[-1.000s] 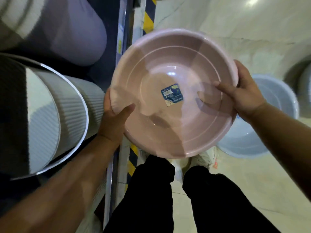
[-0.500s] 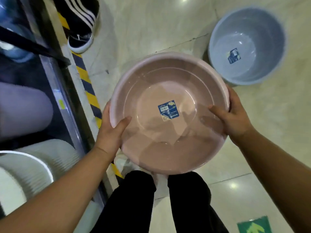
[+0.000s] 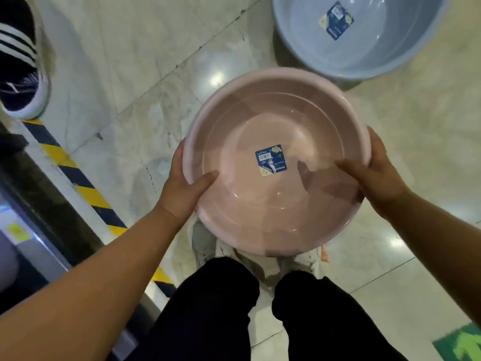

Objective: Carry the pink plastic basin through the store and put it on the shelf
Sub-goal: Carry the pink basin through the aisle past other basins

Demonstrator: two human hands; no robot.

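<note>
I hold the round pink plastic basin [image 3: 273, 121] level in front of me, above the floor and my own legs. A blue label sticks to its inside bottom. My left hand [image 3: 182, 188] grips the left rim, thumb inside the bowl. At the opposite rim my right hand [image 3: 380, 175] grips the same way, thumb lying over the inner wall. The basin is empty.
A grey-blue basin [image 3: 364, 58] with a blue label stands on the marble floor just beyond the pink one. A yellow-and-black striped strip [image 3: 86, 188] edges a dark shelf base at left. Another person's striped shoe [image 3: 20, 74] is at upper left. A green floor arrow [image 3: 463, 345] shows lower right.
The view has swung away from the shelf of bins toward open floor. The grey-blue basin now lies right ahead of the pink basin. Both hands keep the same grip.
</note>
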